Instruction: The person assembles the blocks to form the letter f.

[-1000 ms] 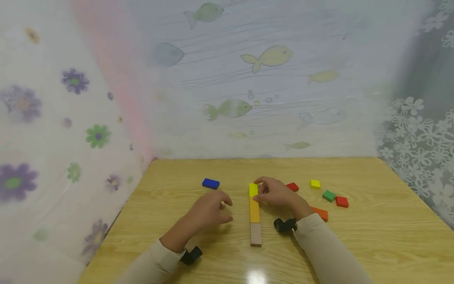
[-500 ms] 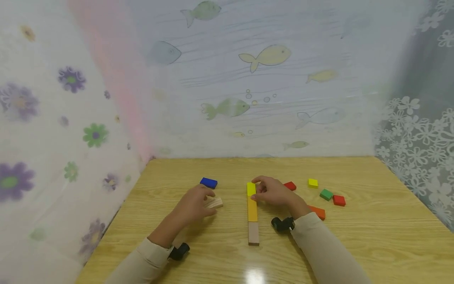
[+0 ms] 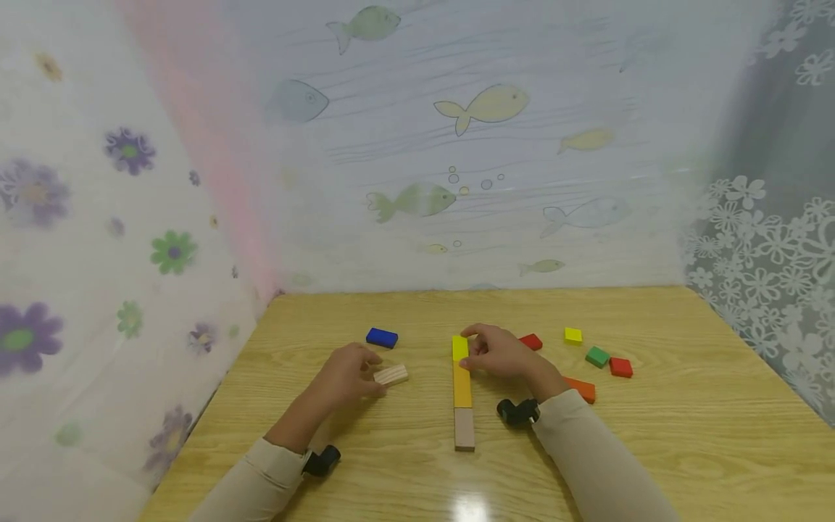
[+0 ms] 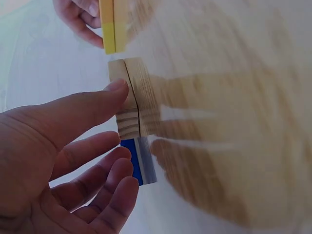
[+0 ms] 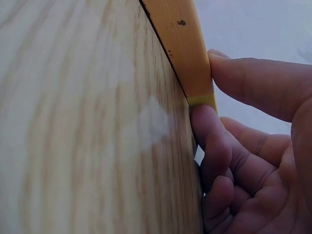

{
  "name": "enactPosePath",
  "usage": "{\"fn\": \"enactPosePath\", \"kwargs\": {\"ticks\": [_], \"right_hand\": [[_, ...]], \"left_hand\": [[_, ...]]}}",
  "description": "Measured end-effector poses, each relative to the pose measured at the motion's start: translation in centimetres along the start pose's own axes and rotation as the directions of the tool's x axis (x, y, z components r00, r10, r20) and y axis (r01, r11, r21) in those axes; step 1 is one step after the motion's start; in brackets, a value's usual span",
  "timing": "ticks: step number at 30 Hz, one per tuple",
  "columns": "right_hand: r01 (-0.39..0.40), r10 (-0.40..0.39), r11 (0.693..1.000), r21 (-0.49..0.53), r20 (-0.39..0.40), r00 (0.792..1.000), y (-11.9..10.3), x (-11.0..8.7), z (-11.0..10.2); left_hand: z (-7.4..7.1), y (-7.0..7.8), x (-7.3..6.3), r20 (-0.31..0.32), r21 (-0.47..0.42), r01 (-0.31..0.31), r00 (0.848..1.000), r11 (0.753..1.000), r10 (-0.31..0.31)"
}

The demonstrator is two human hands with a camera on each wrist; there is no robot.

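My left hand (image 3: 342, 377) is at the left end of a plain wooden block (image 3: 393, 375), thumb and forefinger spread around it. Seen from the left wrist, the thumb (image 4: 117, 88) overlaps that block, and the other fingers are loosely bent with a blue block (image 4: 131, 161) behind them. My right hand (image 3: 509, 353) holds the far end of a straight row of blocks. This row has a yellow block (image 3: 459, 346), an orange-yellow block (image 3: 462, 386) and a greyish-brown block (image 3: 464, 429) laid end to end. In the right wrist view, curled fingers meet the yellow end.
On the wooden table (image 3: 522, 471), a red block (image 3: 532, 341) and an orange block (image 3: 580, 390) lie partly behind the right arm. Further right are small yellow (image 3: 572, 336), green (image 3: 596, 357) and red (image 3: 621, 367) blocks. A fish-patterned curtain (image 3: 404, 145) hangs behind the table.
My left hand has moved left, away from the row, and the plain wooden block has come into sight beside its fingers. The right hand has stayed at the yellow block.
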State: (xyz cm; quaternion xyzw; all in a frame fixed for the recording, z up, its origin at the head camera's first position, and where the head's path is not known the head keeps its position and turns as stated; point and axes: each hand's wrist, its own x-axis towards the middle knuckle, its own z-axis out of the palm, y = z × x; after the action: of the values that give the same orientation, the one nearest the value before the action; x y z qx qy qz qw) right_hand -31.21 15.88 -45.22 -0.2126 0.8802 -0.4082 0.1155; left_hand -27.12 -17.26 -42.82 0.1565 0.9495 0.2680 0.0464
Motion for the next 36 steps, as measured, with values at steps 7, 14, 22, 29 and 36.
{"fn": "enactPosePath", "kwargs": {"ticks": [7, 14, 22, 29, 36], "right_hand": [[-0.002, 0.002, 1.0, -0.019, -0.003, 1.0, 0.2, 0.1, -0.1], [-0.003, 0.003, 1.0, -0.005, -0.001, 1.0, 0.2, 0.1, 0.0], [-0.008, 0.008, 1.0, 0.012, -0.006, 1.0, 0.1, 0.0, 0.1], [-0.023, 0.023, 1.0, -0.006, -0.008, 1.0, 0.0, 0.0, 0.1], [-0.005, 0.005, 1.0, 0.014, -0.003, 1.0, -0.1, 0.0, 0.0]], "left_hand": [[0.2, -0.7, 0.3, 0.017, -0.053, 0.023, 1.0, 0.998, -0.022], [0.3, -0.9, 0.5, 0.031, -0.093, 0.017, 0.999, 0.996, -0.014], [0.2, -0.4, 0.4, 0.03, -0.099, 0.03, 0.999, 0.995, -0.027], [0.2, 0.2, 1.1, 0.035, -0.077, -0.001, 0.999, 0.997, 0.004], [0.0, 1.4, 1.9, 0.047, -0.068, -0.015, 0.999, 0.998, 0.018]]}}
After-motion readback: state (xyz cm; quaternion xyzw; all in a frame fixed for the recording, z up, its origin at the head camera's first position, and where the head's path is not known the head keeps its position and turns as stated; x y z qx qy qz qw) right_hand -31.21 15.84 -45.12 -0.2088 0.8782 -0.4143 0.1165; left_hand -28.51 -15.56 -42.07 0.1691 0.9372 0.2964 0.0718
